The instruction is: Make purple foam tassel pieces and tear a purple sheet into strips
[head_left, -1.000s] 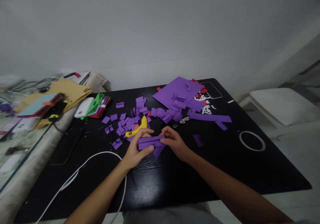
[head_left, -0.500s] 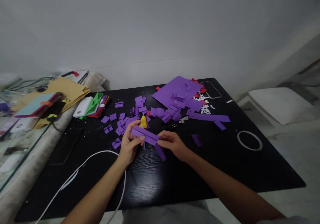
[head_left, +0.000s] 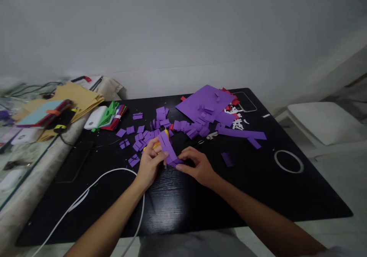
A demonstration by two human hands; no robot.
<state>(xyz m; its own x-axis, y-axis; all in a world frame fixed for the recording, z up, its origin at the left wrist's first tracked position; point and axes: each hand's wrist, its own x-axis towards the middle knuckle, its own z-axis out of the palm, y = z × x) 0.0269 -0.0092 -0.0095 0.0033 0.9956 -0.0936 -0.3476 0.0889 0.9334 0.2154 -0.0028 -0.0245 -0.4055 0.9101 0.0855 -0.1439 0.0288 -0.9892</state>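
Observation:
A folded purple strip [head_left: 168,145] of paper or thin foam is held above the table, tilted, with slits or creases along it. The fingers of my left hand [head_left: 149,164] are closed on its left edge. My right hand [head_left: 198,166] pinches the lower right end, where the strip bends. Behind my left fingers, a yellow tool [head_left: 156,145] that looks like a glue gun is mostly hidden. Many small folded purple pieces [head_left: 140,139] are scattered beyond my hands.
A large purple sheet [head_left: 195,103], red and white scraps [head_left: 237,123] and small scissors [head_left: 212,135] lie behind on the black table [head_left: 246,196]. A long purple strip [head_left: 237,133] is at right. A white cable [head_left: 107,171] curves left. Stacked coloured sheets [head_left: 113,115] stand far left.
The purple strip has turned from lying crosswise to a steeper slant, its far end now raised away from me. Both hands still hold it. More of the yellow tool is covered.

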